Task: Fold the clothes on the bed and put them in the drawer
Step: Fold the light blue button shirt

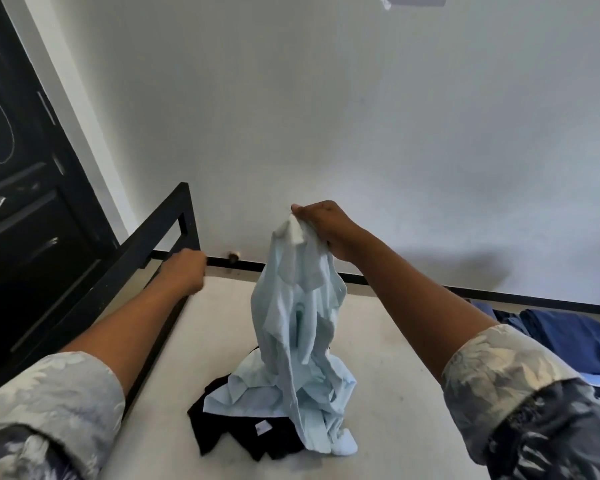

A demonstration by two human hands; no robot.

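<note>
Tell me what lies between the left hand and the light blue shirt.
Head view: only bare mattress between the left hand and the light blue shirt, which the right hand holds up.

Your right hand (326,230) holds the shirt (298,323) up at the middle. The shirt's tail rests on another garment (229,434) lying on the mattress (395,341) at 6 o'clock. Your left hand (184,271) is at 10 o'clock by the bed frame (160,230), with the door (25,202) beyond at 9. A pile of clothes (568,337) lies at 3 o'clock, and the wall (361,116) stands behind.
</note>
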